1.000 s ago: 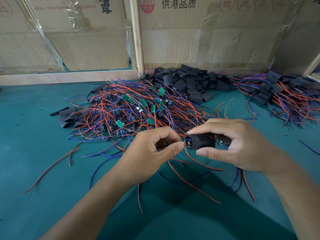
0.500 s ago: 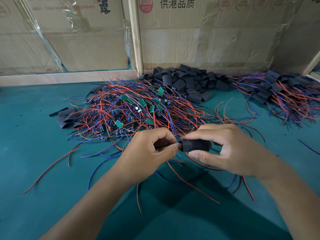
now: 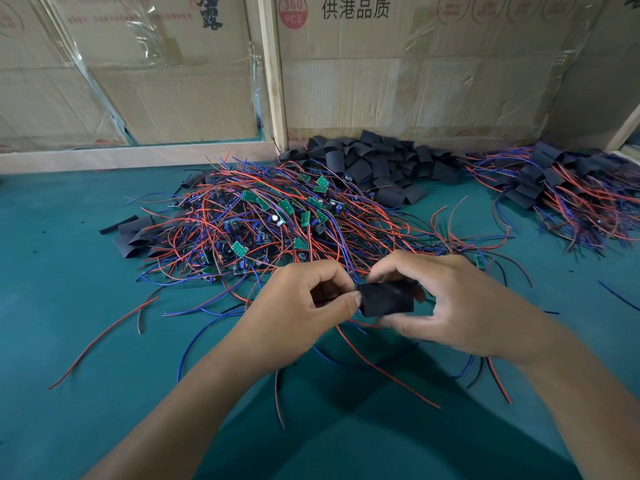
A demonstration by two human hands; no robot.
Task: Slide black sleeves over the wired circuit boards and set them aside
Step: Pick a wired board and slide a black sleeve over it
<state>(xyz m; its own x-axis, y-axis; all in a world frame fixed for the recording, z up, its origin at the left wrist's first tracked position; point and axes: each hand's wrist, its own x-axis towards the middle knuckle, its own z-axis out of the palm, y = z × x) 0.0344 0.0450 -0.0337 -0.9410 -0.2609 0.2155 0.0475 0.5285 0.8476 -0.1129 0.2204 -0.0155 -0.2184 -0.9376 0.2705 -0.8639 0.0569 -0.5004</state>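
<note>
Pinching black sleeve (image 3: pixel 387 299), both hands curled

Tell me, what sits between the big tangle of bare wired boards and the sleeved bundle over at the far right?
In the head view, a heap of loose black sleeves lies at the back between the bare wired boards and the sleeved bundle; nearer, only green mat.

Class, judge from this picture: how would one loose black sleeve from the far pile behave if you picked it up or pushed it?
Loose black sleeves lie creased and flattened, so probably soft, light, squashable. Flattened, they would likely slide, not roll.
</note>
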